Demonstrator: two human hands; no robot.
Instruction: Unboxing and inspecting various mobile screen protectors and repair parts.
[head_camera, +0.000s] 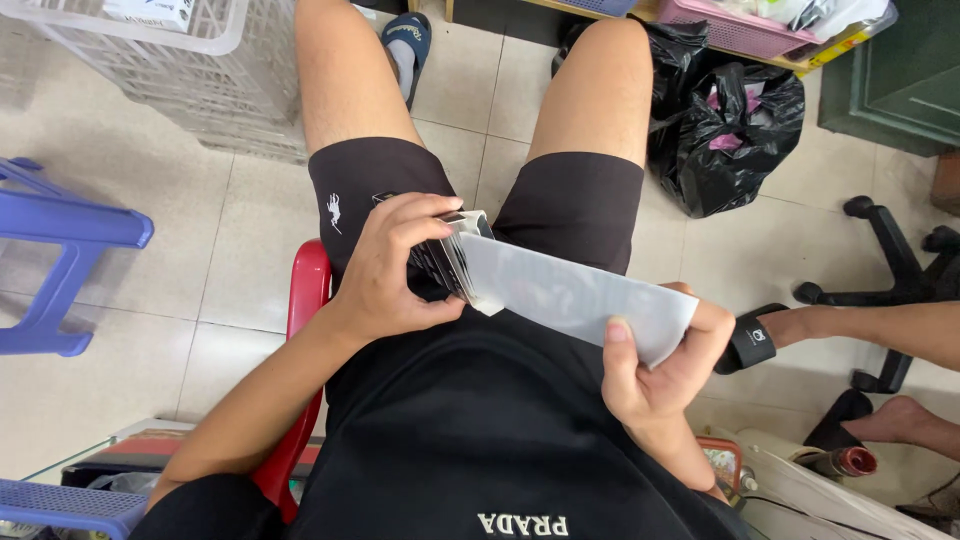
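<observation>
Left hand (395, 270) clamps a small stack of dark packets (445, 262) over the lap, while the right hand (655, 370) pinches the far end of a translucent plastic sleeve (570, 295) stretched between them.

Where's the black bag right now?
Head view, upper right: the black bag sits on the tile floor just past the person's right knee, below a pink basket and left of an office chair base.
</observation>
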